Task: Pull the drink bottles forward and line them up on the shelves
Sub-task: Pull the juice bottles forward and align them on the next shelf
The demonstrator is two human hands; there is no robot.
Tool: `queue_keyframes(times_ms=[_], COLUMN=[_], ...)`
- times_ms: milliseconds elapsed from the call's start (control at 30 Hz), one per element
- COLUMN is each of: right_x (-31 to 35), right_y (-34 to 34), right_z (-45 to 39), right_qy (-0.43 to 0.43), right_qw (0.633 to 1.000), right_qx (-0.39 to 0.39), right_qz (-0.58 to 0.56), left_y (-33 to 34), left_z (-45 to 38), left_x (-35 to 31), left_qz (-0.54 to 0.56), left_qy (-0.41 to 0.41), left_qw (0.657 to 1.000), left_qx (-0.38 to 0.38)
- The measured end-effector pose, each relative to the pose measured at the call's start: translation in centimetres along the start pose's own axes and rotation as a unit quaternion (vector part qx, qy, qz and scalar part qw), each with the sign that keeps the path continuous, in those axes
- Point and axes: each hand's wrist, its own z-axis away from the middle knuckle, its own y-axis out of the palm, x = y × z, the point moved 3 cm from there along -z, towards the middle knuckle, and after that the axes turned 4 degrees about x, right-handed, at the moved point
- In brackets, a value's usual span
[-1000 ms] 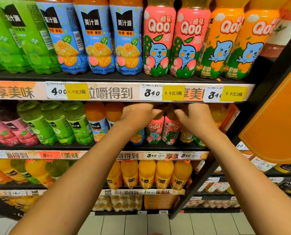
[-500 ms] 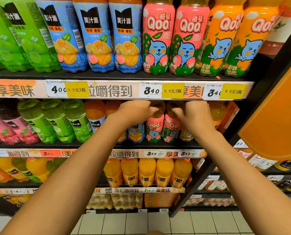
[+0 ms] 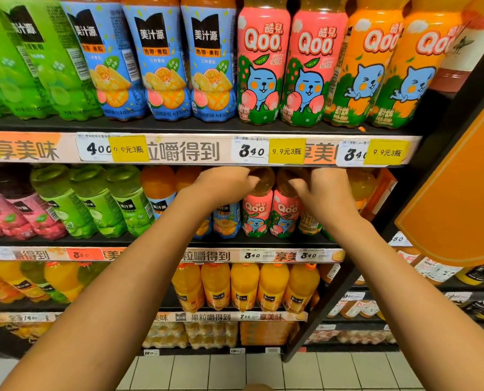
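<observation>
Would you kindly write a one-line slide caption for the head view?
Both hands, left hand and right hand, reach the tops of pink Qoo bottles on the second shelf.

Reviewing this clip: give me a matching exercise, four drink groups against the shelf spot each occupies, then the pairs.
Things:
1. orange Qoo bottles
2. green-label bottles
3. plain orange juice bottles
4. small pink Qoo bottles

Places:
A. second shelf, between the left hand and right hand
B. third shelf down
C. top shelf, right end
D. second shelf, left of the hands

Pairs: 1-C, 2-D, 3-B, 4-A
</observation>
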Motion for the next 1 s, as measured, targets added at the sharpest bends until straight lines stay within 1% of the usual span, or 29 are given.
queue_keyframes(times_ms=[200, 400, 567, 867, 1000], right_x=[-0.12, -0.16, -0.02, -0.22, -0.21], right_y=[0.22, 0.27, 0.15, 0.11, 0.18], right_z=[0.05, 0.04, 0.21, 0.12, 0.01], right_qy=[-0.001, 0.004, 0.006, 0.015, 0.011], right_qw=[1.000, 1.000, 0.999, 1.000, 1.000], right_qx=[-0.005, -0.004, -0.007, 0.002, 0.008], right_qz=[0.020, 0.022, 0.032, 0.005, -0.006], left_y=[0.02, 0.00, 0.43, 0.20, 0.22], left_z=[-0.15, 0.05, -0.21, 0.04, 0.12], left_x=[0.00, -0.07, 0.36, -0.09, -0.29], left_qz=[0.004, 0.014, 0.023, 0.005, 0.009], left_qy=[0.000, 0.006, -0.018, -0.031, -0.022], left_qw=[1.000, 1.000, 1.000, 0.999, 0.999], left_qx=[0.008, -0.008, -0.012, -0.020, -0.031])
